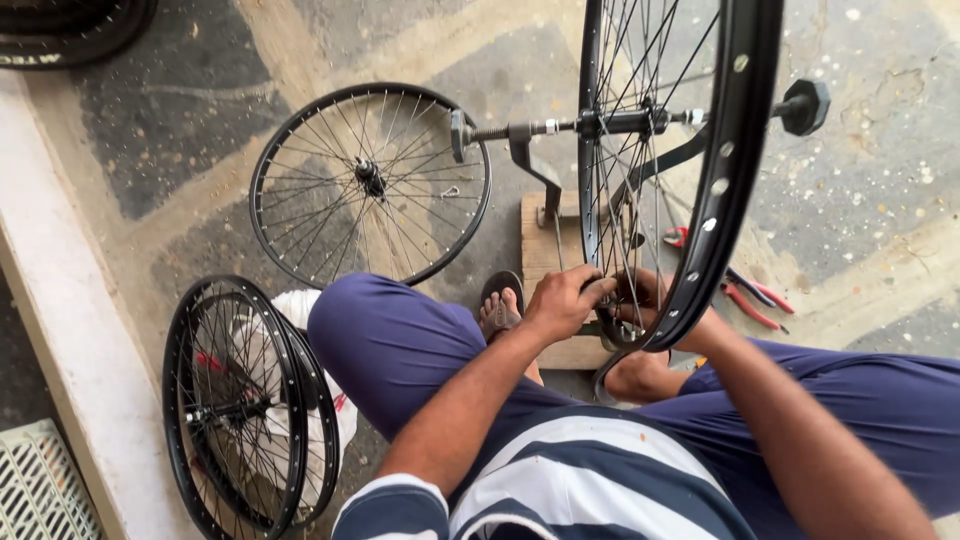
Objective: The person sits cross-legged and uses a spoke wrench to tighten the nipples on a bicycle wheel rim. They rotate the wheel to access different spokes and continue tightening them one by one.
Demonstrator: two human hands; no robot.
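Here the left hand [562, 300] pinches spokes at the bottom of the upright black wheel [740, 150] on its truing stand [530, 150]; the right hand [640, 300], behind the spokes, grips unclear; pliers [750, 300] beyond, a flat wheel [370, 185] farther

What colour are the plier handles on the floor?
Red, seen in the head view: the pliers lie right of the black rim.

Head camera, looking steeply down, close over lap and floor; single view.
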